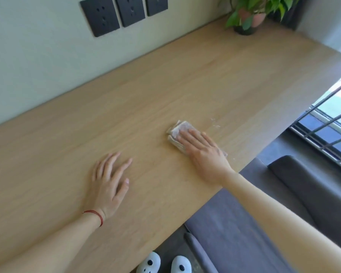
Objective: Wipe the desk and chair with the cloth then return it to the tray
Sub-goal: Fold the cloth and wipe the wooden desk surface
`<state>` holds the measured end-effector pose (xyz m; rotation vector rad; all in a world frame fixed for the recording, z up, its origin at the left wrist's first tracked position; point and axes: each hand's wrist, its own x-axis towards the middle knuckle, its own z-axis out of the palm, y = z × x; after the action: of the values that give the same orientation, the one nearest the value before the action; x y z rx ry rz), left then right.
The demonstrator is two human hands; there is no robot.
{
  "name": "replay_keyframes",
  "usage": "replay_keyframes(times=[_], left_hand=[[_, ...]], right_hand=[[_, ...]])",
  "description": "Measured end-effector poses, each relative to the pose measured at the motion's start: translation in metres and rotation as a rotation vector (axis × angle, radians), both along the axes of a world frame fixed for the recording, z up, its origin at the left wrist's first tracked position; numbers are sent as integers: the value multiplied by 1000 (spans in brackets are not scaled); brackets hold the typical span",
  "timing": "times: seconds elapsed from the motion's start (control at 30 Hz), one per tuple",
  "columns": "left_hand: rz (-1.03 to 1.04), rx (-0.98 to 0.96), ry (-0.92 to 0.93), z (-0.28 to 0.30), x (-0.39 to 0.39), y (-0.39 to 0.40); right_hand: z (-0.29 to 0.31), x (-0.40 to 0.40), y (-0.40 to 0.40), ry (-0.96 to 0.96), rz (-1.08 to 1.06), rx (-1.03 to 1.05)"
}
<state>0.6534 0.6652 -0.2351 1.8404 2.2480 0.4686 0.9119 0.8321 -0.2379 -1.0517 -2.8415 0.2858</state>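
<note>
A folded pale cloth (178, 131) lies flat on the light wooden desk (165, 85), near its front edge. My right hand (204, 154) presses down on the cloth with fingers stretched out, covering its near half. My left hand (108, 182) rests palm-down on the bare wood to the left, fingers spread, holding nothing; a red string circles its wrist. A grey upholstered chair (254, 213) stands below the desk edge at the lower right. No tray is in view.
A potted green plant (248, 14) stands at the desk's far right corner. Black wall sockets (116, 14) sit on the wall behind. Small wet streaks (215, 124) mark the wood right of the cloth. A window railing (323, 131) runs at right. White slippers (163, 265) show below.
</note>
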Motion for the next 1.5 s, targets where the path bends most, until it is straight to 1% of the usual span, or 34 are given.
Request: replay_keyframes(times=[0.07, 0.17, 0.2, 0.27, 0.33, 0.43, 0.53, 0.6, 0.63, 0.7, 0.73, 0.8, 0.83, 0.97, 1.03, 1.07, 1.13, 1.3, 1.4, 1.5], left_hand=[[-3, -3, -3, 3, 1, 0], [-9, -10, 4, 3, 1, 1], [-8, -13, 3, 3, 0, 1], [-7, -17, 1, 3, -1, 1], [-14, -14, 4, 3, -1, 1], [-10, -4, -4, 4, -1, 1], [8, 26, -27, 3, 1, 2], [36, 56, -40, 1, 2, 1], [56, 70, -15, 0, 2, 0], [123, 81, 52, -2, 2, -3], [157, 73, 65, -3, 2, -5], [198, 52, 67, -3, 2, -6], [213, 43, 61, -2, 2, -5], [258, 11, 16, 7, 4, -3], [238, 6, 22, 9, 5, -4], [235, 6, 25, 9, 5, -4], [236, -6, 39, 9, 4, -2], [240, -12, 42, 3, 3, -2], [242, -15, 42, 3, 4, -2], [242, -36, 50, 5, 3, -3]], right_hand=[[3, 29, 54, -2, -200, 15], [10, 57, 124, 25, -501, -68], [10, 54, 139, 9, -562, -64], [7, 33, 153, -10, -609, -4], [6, 4, 146, 14, -576, 24], [9, -35, 108, 84, -411, 28], [18, -70, 42, 168, -195, -88], [17, -89, -16, 154, 4, -157], [14, -93, -45, 147, 99, -175], [8, -86, -88, 140, 228, -129], [5, -77, -95, 126, 253, -85], [4, -57, -79, 122, 221, -46], [3, -48, -60, 122, 160, -37], [4, -43, 48, 51, -282, -20], [7, -67, 86, 49, -427, -53], [7, -85, 99, 57, -457, -53], [5, -124, 106, 59, -447, -47], [6, -181, 66, 41, -211, -15], [7, -190, 15, 93, -80, -69], [7, -166, -49, 163, -37, -112]])
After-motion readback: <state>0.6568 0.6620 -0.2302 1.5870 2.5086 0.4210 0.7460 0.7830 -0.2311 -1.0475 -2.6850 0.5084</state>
